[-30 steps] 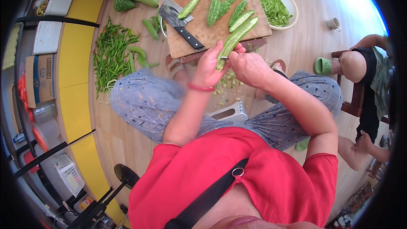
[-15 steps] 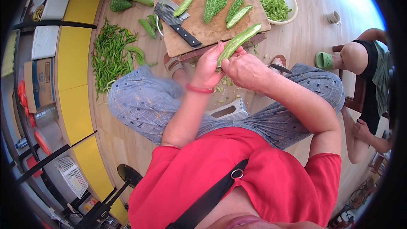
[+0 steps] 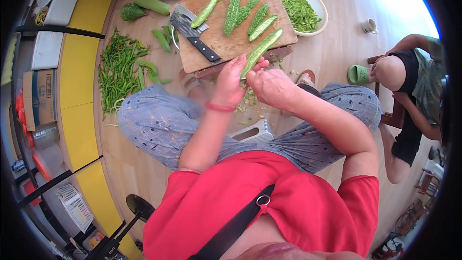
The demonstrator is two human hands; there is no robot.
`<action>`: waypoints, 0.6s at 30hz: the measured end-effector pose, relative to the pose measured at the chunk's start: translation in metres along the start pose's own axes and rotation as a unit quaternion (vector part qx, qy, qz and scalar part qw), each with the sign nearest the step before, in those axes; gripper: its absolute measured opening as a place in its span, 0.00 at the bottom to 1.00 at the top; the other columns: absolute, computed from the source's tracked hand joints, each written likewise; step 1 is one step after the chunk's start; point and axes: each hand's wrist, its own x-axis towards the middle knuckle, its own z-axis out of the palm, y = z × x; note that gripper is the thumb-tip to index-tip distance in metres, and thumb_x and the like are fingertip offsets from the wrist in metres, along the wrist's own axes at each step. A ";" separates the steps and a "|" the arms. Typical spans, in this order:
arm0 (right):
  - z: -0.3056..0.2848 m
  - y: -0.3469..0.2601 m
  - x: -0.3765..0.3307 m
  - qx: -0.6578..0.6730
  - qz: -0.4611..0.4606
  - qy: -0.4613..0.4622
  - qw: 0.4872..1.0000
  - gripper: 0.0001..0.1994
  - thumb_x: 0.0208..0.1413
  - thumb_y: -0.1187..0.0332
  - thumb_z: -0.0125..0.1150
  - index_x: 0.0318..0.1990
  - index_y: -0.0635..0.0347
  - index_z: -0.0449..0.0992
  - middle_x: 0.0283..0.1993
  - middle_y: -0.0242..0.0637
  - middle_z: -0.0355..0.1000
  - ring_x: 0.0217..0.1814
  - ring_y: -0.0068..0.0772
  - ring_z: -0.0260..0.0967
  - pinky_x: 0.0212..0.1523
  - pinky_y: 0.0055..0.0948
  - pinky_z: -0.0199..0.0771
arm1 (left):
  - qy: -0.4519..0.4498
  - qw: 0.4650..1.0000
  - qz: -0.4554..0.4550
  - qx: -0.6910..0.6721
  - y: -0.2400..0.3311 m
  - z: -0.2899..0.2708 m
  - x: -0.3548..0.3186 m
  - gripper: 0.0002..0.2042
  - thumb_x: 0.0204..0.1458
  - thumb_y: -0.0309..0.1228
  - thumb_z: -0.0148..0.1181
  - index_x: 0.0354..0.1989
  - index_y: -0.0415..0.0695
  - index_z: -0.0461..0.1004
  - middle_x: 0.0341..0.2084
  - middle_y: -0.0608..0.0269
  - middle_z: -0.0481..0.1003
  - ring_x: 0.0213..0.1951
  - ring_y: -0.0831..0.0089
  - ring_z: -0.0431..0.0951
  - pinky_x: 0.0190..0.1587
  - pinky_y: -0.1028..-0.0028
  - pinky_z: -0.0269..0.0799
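A hollowed half of a bitter melon [image 3: 261, 51] lies in my left hand [image 3: 229, 83], its pale cut side up and its far end pointing to the upper right. My right hand [image 3: 272, 86] is closed at its near end; a small metallic bit shows there, but the thing gripped is mostly hidden. Just beyond my hands is a wooden cutting board [image 3: 202, 60] bearing several bitter melon halves [image 3: 232, 13], some cut side up. A cleaver [image 3: 202, 45] with a black handle rests on the board's left side, its blade partly under one half [image 3: 207, 9].
A white bowl [image 3: 323, 17] of sliced green pieces stands right of the board. Green chillies [image 3: 120, 65] and long gourds [image 3: 153, 5] lie on the floor at left, beside yellow cabinets [image 3: 79, 72]. At right, another person [image 3: 402, 72] sits near a mug [image 3: 369, 26].
The view has shifted slightly, so the board sits lower and further left. My hands stay on the melon half, with the right one still at its near end.
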 end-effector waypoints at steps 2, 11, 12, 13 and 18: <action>0.001 -0.007 -0.004 0.001 -0.006 -0.040 0.999 0.04 0.41 0.74 0.48 0.25 0.65 0.66 0.15 0.44 0.67 0.18 0.44 0.69 0.18 0.39 0.68 | -0.001 1.000 -0.002 -0.026 0.000 -0.007 0.000 0.20 0.60 0.37 0.35 0.50 0.32 0.61 0.43 0.50 0.69 0.47 0.60 0.69 0.52 0.65 0.64; 0.001 0.003 -0.015 -0.019 0.005 -0.110 0.994 0.03 0.42 0.73 0.47 0.23 0.62 0.66 0.17 0.46 0.68 0.21 0.46 0.70 0.22 0.42 0.69 | 0.081 0.995 0.053 0.000 0.021 -0.012 0.006 0.14 0.57 0.34 0.43 0.45 0.36 0.65 0.37 0.56 0.72 0.33 0.70 0.74 0.34 0.75 0.70; 0.003 0.003 -0.017 -0.020 0.004 -0.115 0.993 0.03 0.42 0.73 0.47 0.23 0.62 0.66 0.17 0.46 0.68 0.21 0.46 0.70 0.23 0.42 0.69 | 0.109 0.992 0.054 0.038 0.017 -0.017 0.007 0.13 0.57 0.33 0.44 0.44 0.37 0.65 0.36 0.58 0.72 0.30 0.74 0.74 0.30 0.79 0.69; 0.004 0.004 -0.017 -0.025 0.000 -0.116 0.993 0.03 0.42 0.73 0.47 0.23 0.62 0.66 0.17 0.46 0.68 0.21 0.46 0.70 0.23 0.42 0.69 | 0.152 0.985 0.062 0.050 0.014 -0.022 0.012 0.11 0.55 0.30 0.45 0.44 0.39 0.65 0.34 0.61 0.73 0.22 0.80 0.70 0.20 0.83 0.64; 0.001 0.003 -0.016 -0.033 -0.015 -0.127 0.991 0.04 0.44 0.72 0.46 0.24 0.62 0.67 0.19 0.46 0.70 0.24 0.46 0.71 0.25 0.41 0.71 | 0.249 0.954 0.116 0.123 0.017 -0.042 0.017 0.09 0.55 0.31 0.46 0.40 0.41 0.63 0.27 0.61 0.73 0.13 0.84 0.62 0.12 0.86 0.54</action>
